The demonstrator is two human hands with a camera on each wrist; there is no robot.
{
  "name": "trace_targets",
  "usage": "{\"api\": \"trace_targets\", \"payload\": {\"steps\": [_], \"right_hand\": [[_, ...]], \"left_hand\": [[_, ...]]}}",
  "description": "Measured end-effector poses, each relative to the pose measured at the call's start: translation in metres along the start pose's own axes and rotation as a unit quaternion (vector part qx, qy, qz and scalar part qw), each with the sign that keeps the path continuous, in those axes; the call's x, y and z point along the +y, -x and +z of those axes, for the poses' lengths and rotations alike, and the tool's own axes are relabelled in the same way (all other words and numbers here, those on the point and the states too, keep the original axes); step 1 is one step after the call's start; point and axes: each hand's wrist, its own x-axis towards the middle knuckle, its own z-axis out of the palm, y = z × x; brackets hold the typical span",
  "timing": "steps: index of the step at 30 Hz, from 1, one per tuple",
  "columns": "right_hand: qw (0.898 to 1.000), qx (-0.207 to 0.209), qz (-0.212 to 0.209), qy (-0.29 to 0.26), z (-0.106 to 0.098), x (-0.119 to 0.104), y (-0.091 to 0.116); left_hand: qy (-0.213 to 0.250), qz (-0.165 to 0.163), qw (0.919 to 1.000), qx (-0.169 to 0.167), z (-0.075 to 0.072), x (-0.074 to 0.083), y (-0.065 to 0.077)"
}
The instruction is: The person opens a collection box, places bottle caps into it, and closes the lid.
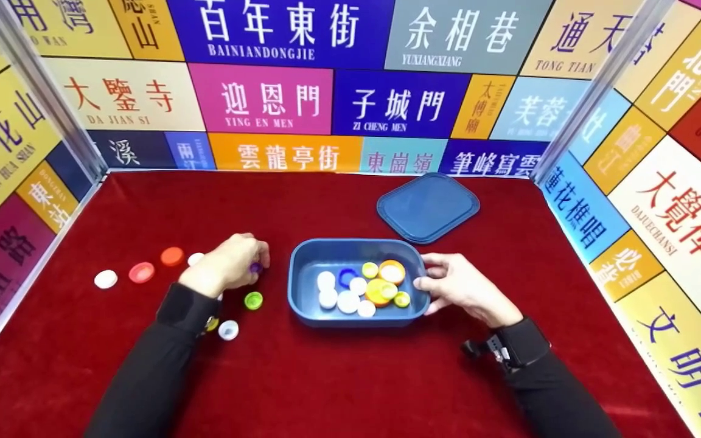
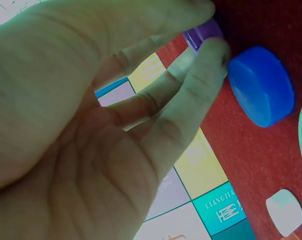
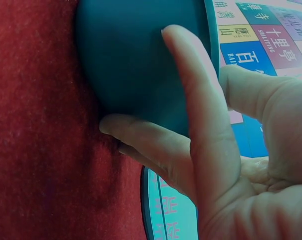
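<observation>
My left hand [image 1: 229,261] pinches a small purple bottle cap [image 2: 204,35] between thumb and finger, left of a blue plastic box [image 1: 356,322]. A blue bottle cap [image 2: 261,86] lies right beside those fingertips in the left wrist view. The box is uncovered and holds several white, yellow and orange caps and a dark blue ring [image 1: 348,278]. At its right end my right hand [image 1: 463,286] holds the wall, fingers spread along the outside. In the right wrist view the box's outer wall [image 3: 136,60] rises beside the fingers.
Near the left hand lie a green cap [image 1: 254,300], a white cap [image 1: 228,330], an orange cap [image 1: 172,256], a red cap [image 1: 142,272] and another white cap [image 1: 106,279]. Behind the box rests a blue lid [image 1: 428,207]. Printed panels [image 1: 265,100] enclose the red-covered table [image 1: 350,389].
</observation>
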Motion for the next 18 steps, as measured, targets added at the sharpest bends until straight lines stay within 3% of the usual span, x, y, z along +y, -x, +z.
{"api": "trace_targets", "payload": {"steps": [4,9,18], "right_hand": [[1.000,-0.001,0.002,0.000,0.001,0.001,0.000],[1.000,0.000,0.001,-0.001,0.002,0.001,-0.001],[1.000,0.004,-0.002,0.001,0.002,-0.001,-0.001]], "left_hand": [[0.005,0.007,0.9999,0.013,0.000,0.000,0.001],[0.010,0.028,0.9980,0.056,-0.001,0.004,0.000],[0.027,0.039,0.9932,0.106,-0.009,0.018,-0.001]]}}
